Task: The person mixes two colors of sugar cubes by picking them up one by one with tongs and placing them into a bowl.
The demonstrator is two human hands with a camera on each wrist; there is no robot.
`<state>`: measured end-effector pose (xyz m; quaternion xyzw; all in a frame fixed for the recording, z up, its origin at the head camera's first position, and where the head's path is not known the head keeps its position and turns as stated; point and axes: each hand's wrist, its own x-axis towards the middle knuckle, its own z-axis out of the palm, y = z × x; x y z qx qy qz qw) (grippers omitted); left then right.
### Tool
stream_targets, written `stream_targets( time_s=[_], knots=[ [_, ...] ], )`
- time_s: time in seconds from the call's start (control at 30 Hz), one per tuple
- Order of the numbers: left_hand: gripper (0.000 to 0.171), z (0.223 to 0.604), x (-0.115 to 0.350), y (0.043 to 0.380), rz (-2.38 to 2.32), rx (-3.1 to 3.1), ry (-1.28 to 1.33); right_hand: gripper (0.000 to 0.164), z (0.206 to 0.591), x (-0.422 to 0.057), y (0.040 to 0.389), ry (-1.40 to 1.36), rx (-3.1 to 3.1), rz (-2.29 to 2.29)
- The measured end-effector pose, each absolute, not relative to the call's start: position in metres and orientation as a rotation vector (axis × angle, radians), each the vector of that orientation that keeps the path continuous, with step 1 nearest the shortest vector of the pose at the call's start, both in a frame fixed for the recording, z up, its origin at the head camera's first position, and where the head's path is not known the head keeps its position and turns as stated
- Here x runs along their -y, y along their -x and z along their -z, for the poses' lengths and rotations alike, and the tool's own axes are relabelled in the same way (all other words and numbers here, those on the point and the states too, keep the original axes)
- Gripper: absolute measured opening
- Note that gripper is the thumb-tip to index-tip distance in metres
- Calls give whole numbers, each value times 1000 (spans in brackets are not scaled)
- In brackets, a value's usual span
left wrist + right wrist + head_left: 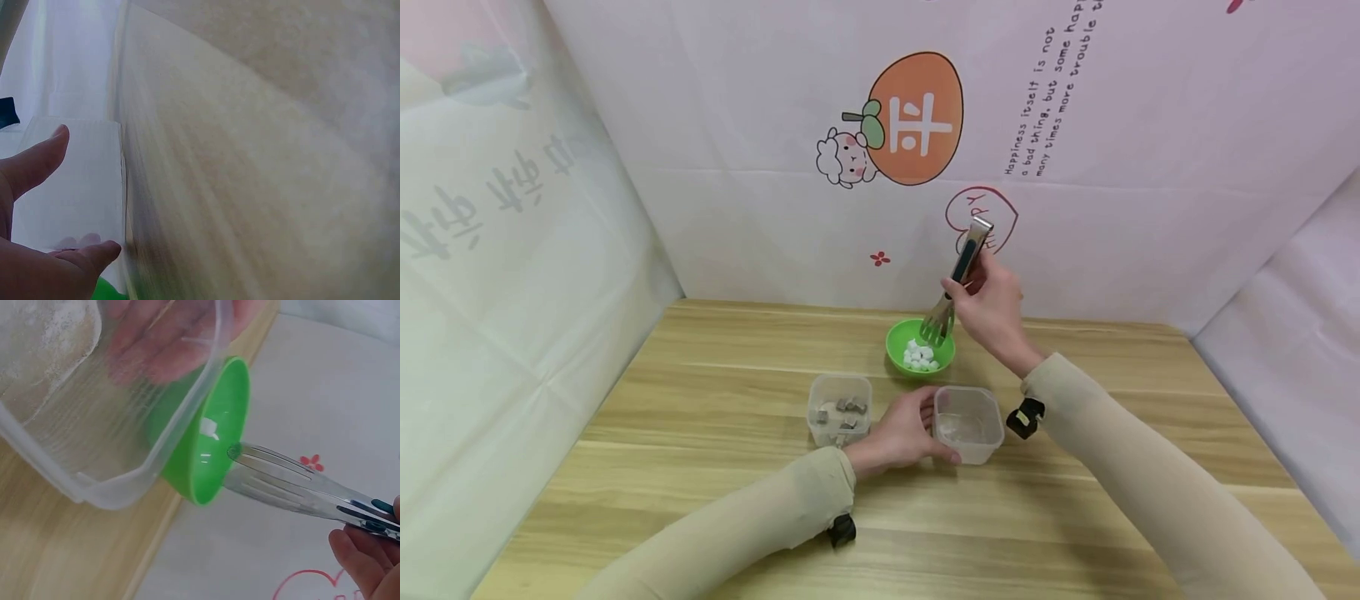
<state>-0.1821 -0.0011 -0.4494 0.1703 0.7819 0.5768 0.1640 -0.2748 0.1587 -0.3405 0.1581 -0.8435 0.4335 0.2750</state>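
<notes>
My right hand (994,307) grips metal tongs (966,260) with dark handle inlays, slanting down. Their slotted tips reach into a green bowl (893,357) that holds several small white lumps (919,360). In the right wrist view the tongs (281,481) hang at the bowl's mouth; whether they pinch a lump I cannot tell. With thumb in front and fingers behind, my left hand (901,432) holds the left side of a clear plastic container (976,452). White residue marks its bottom. The left wrist view shows the container's wall (75,181) between thumb and fingers.
Left of my left hand stands another clear container (815,427), with several grey-brown pieces (852,405) inside. Everything stands on a wood-grain table (715,400). A printed white cloth (760,217) rises behind the table's back edge, and more cloth hangs at both sides.
</notes>
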Motion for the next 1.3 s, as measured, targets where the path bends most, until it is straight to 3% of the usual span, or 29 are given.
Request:
stream_targets(
  time_s=[0.43,1.3],
  knots=[
    [103,452,0,181,-1633,-2250,-459,31,326,-186,229,-415,2176,-1252],
    [104,451,-1,181,-1664,-2209,-435,27,331,-220,142,-401,2162,-1352]
  ],
)
